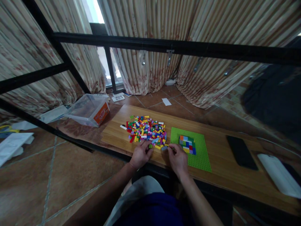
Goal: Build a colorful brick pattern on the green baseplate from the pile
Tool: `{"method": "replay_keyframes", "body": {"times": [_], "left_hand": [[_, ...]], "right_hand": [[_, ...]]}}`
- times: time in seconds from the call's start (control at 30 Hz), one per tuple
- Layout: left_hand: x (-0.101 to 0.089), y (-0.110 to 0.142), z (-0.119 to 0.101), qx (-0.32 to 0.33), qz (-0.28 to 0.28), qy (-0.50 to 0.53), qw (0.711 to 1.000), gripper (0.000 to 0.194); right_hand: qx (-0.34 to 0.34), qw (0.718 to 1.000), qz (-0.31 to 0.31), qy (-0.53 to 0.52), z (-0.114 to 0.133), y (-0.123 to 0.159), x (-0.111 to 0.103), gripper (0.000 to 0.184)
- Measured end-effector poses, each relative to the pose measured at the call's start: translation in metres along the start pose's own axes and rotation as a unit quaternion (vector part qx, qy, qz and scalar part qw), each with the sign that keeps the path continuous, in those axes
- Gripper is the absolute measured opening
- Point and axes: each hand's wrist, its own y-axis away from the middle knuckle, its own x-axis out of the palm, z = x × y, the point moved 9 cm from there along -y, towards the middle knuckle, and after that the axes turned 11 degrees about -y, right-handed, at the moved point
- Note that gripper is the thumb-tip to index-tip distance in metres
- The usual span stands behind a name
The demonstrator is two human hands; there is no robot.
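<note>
A loose pile of small coloured toy bricks lies spread on a wooden bench top. At the pile's near edge, my left hand has its thumb and index finger closed around a lime green brick. My right hand is pinched at the end of a grey brick, just right of a yellow brick. Right of the pile lies a green baseplate. Several bricks of mixed colours form a block on it, close to my right hand.
A clear plastic bin with an orange label stands left of the bench top. A dark phone-like slab and a white object lie at the right. Black metal bars cross beyond the bench, before curtains.
</note>
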Motion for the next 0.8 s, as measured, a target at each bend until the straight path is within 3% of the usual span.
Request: {"method": "replay_keyframes", "body": {"times": [0.1,0.37,0.8], "left_hand": [[0.001,0.000,0.001,0.001,-0.002,-0.002,1.000,0.024],[-0.001,0.000,-0.001,0.005,-0.004,-0.012,1.000,0.024],[-0.001,0.000,0.000,-0.009,0.001,-0.014,1.000,0.022]], "right_hand": [[-0.010,0.999,0.014,0.047,-0.002,-0.011,-0.002,0.025],[-0.054,0.982,0.149,0.098,0.001,-0.023,0.023,0.028],[-0.043,0.995,0.072,0.062,-0.009,-0.024,0.016,0.021]]}}
